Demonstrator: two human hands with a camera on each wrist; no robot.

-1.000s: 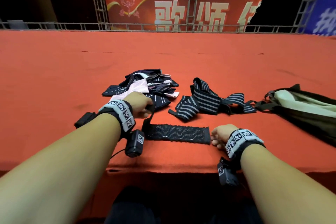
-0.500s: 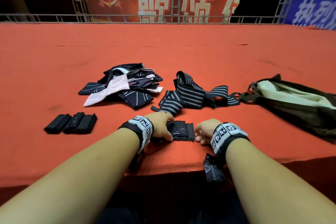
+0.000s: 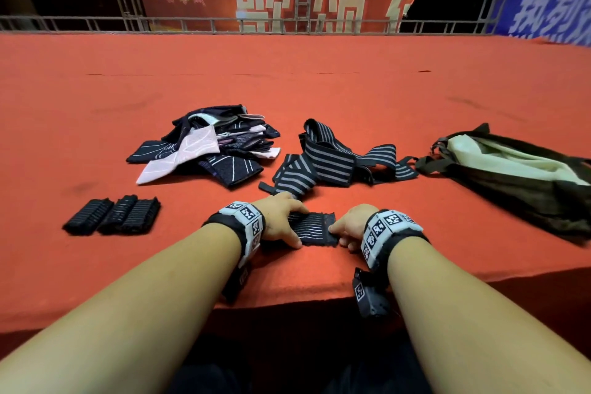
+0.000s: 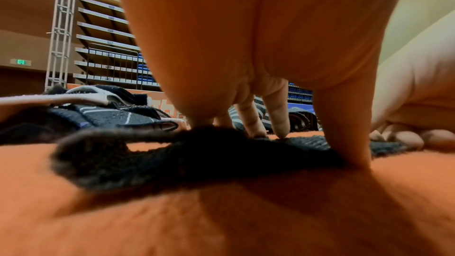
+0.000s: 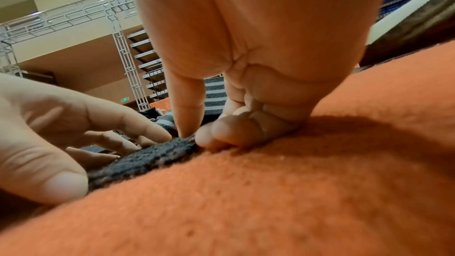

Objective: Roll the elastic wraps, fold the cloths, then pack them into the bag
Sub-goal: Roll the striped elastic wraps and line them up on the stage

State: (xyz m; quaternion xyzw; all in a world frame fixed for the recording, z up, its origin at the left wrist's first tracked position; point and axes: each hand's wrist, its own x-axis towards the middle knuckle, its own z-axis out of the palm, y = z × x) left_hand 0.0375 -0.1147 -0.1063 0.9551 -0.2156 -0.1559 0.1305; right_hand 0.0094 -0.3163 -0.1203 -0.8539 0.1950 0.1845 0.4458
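Observation:
A black elastic wrap (image 3: 316, 229) lies short and doubled over near the table's front edge; its folded left part (image 4: 172, 159) forms a loop. My left hand (image 3: 284, 224) presses down on it, fingers on top and thumb at the near edge. My right hand (image 3: 347, 229) pinches the wrap's right end (image 5: 152, 157), thumb tip (image 5: 187, 124) on top and the other fingers curled beside it. Three rolled black wraps (image 3: 112, 216) sit side by side at the left. Behind lie a pile of unfolded cloths (image 3: 211, 144) and loose striped wraps (image 3: 329, 160).
An open olive bag (image 3: 511, 169) with a pale lining lies at the right. The orange felt table (image 3: 319, 80) stretches far back to a metal railing (image 3: 287, 24). The table's front edge (image 3: 303, 301) runs just below my wrists.
My left hand has carried the wrap's left end rightward, so the long flat strip is now short and doubled. The right hand has stayed on the right end.

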